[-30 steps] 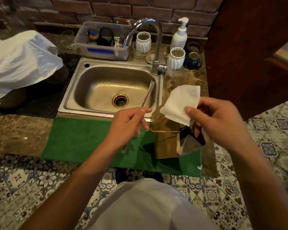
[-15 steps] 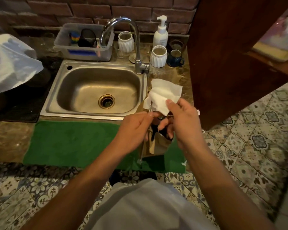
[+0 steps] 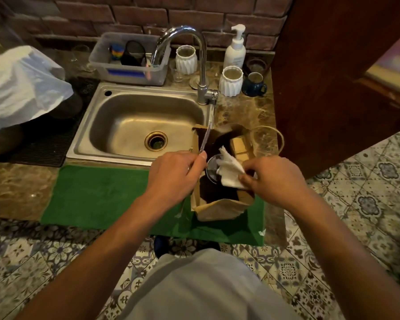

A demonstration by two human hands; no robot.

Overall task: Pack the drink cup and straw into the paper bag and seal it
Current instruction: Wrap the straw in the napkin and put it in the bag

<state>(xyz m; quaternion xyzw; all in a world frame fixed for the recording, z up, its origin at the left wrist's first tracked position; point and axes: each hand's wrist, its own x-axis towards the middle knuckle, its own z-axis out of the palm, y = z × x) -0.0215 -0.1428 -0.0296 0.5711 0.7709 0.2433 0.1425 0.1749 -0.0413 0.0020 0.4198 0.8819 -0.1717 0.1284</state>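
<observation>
I am watching the paper bag (image 3: 219,204) standing open on the green mat (image 3: 106,195), just in front of the sink (image 3: 136,125), and I am using the bag as my landmark. The drink cup (image 3: 211,168) is sitting down inside the bag already; I am seeing only what looks like its clear lid in the dark interior, so I am hedging on how upright it stands.

The left hand (image 3: 173,174) is pinching the wrapped straw (image 3: 206,139) between thumb and fingers at the bag's left rim, with the straw slanting up and away over the mouth, which I am reading as lining it up to slide in beside the cup. The right hand (image 3: 270,179) is closed on a white napkin (image 3: 229,169) at the bag's right rim, pressing it down onto the cup, probably as padding. The twine handle (image 3: 275,139) is flopping outward behind the bag, leaving the mouth clear.

Compared with half a second ago, the napkin is now dipping into the bag instead of being held above it, the bag mouth is showing far wider, and the hands are sitting farther apart.
</observation>
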